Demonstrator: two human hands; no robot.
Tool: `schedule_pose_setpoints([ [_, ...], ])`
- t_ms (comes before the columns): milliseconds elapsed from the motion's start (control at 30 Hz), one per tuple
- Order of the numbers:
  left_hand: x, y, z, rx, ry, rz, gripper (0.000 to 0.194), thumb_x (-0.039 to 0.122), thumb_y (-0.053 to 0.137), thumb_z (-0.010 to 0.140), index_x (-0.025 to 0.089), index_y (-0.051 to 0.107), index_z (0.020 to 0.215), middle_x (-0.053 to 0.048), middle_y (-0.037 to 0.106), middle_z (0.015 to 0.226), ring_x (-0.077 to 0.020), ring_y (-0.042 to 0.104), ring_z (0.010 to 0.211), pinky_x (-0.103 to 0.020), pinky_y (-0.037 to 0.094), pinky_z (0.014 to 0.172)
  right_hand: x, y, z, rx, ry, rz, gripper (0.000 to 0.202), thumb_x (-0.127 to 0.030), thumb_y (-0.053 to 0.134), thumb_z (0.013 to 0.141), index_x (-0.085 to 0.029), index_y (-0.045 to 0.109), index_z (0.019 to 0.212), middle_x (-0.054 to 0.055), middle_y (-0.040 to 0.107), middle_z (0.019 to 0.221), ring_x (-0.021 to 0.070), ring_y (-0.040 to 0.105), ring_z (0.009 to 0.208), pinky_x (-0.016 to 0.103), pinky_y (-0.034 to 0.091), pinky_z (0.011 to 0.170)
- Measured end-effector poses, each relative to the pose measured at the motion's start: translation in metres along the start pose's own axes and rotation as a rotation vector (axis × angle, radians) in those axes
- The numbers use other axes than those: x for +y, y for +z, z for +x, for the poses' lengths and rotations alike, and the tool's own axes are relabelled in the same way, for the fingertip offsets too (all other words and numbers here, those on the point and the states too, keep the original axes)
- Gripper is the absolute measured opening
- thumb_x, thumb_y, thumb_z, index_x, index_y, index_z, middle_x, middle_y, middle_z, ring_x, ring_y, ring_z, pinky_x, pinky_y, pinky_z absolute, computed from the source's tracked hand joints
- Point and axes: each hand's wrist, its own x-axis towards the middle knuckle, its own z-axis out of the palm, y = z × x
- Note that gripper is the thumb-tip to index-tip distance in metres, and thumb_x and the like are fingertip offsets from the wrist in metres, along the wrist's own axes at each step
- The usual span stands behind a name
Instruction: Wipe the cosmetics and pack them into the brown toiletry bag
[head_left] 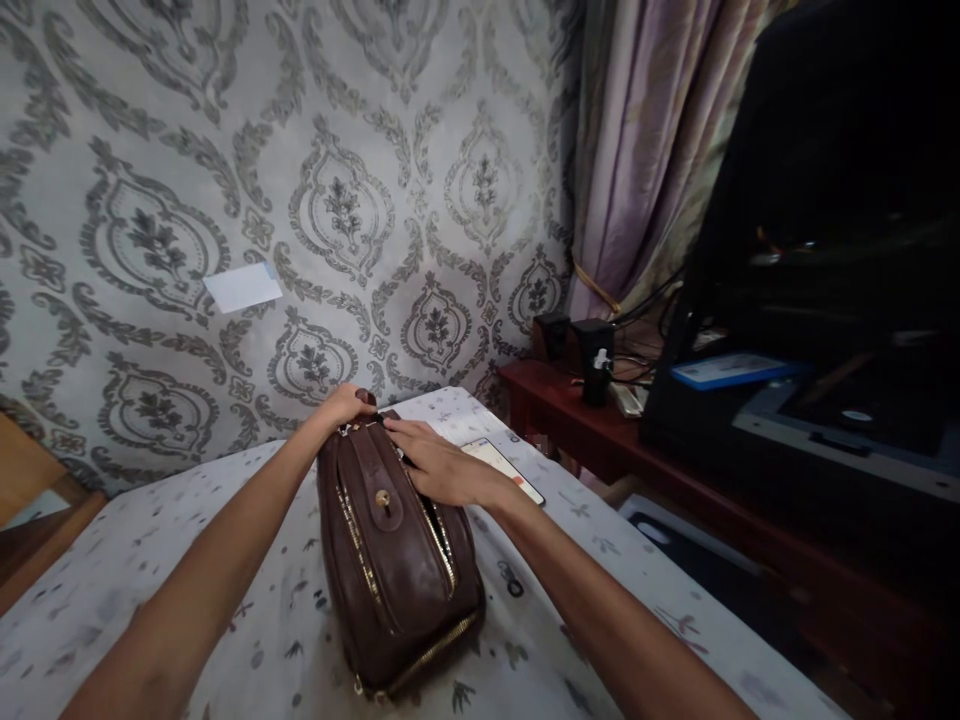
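Observation:
A dark brown leather bag [394, 560] lies on the patterned bedsheet, its top end pointing away from me. Two gold zippers run along its front, and the right one is parted, showing a dark gap. A round gold stud sits on the middle strap. At the far end, my left hand [349, 405] is closed around the bag's top, by a small brown loop. My right hand [435, 465] rests across the upper right edge, over the parted zipper, its fingers bent onto the leather. The fingertips of both hands are partly hidden.
A phone [506, 470] with a lit screen lies on the bed, right of my right hand. Beyond the bed's edge stands a red-brown desk [544, 385] with small black speakers [592, 350], cables and a large black screen [825, 250]. Patterned wallpaper [345, 200] rises behind.

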Motion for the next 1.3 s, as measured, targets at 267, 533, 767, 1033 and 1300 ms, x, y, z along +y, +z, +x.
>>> schedule_pose_setpoints([
  [267, -0.007, -0.002, 0.005, 0.061, -0.018, -0.08, 0.019, 0.02, 0.076, 0.061, 0.018, 0.057, 0.057, 0.002, 0.058, 0.05, -0.0131, 0.053, 0.048, -0.023, 0.038, 0.047, -0.003, -0.002, 0.0, -0.061, -0.03, -0.144, 0.046, -0.019, 0.045, 0.096, -0.018, 0.047, 0.142, 0.014, 0.047, 0.15, 0.0267, 0.037, 0.141, 0.049, 0.033, 0.116],
  [533, 0.0, -0.004, -0.008, 0.065, 0.007, -0.255, 0.026, 0.028, 0.081, 0.057, 0.017, 0.057, 0.06, 0.002, 0.061, 0.054, -0.0146, 0.059, 0.052, -0.026, 0.048, 0.056, -0.009, -0.002, 0.002, -0.075, -0.01, -0.178, 0.047, -0.015, 0.043, 0.094, -0.013, 0.047, 0.141, 0.016, 0.048, 0.146, 0.0284, 0.036, 0.14, 0.047, 0.034, 0.116],
  [767, 0.002, -0.006, -0.02, 0.114, 0.074, -0.334, 0.029, 0.034, 0.081, 0.051, 0.018, 0.057, 0.057, 0.001, 0.061, 0.054, -0.0147, 0.057, 0.054, -0.027, 0.046, 0.057, -0.015, -0.006, 0.001, -0.092, 0.032, -0.166, 0.046, -0.016, 0.044, 0.094, -0.007, 0.048, 0.139, 0.021, 0.044, 0.149, 0.0315, 0.035, 0.141, 0.048, 0.035, 0.115],
  [1033, 0.009, -0.008, -0.036, 0.113, 0.149, -0.379, 0.031, 0.04, 0.078, 0.048, 0.018, 0.058, 0.056, 0.002, 0.06, 0.054, -0.0149, 0.055, 0.055, -0.029, 0.047, 0.059, -0.019, -0.007, 0.0, -0.046, 0.029, -0.057, 0.046, -0.016, 0.047, 0.094, -0.006, 0.051, 0.139, 0.022, 0.045, 0.151, 0.0274, 0.034, 0.146, 0.047, 0.027, 0.12],
  [1300, 0.016, -0.009, -0.045, 0.081, 0.249, -0.367, 0.03, 0.042, 0.076, 0.05, 0.018, 0.058, 0.056, 0.003, 0.058, 0.054, -0.0134, 0.051, 0.055, -0.027, 0.041, 0.058, -0.017, -0.004, 0.0, -0.014, 0.003, -0.012, 0.043, -0.017, 0.045, 0.095, -0.008, 0.052, 0.136, 0.021, 0.047, 0.15, 0.0266, 0.035, 0.145, 0.048, 0.025, 0.12],
])
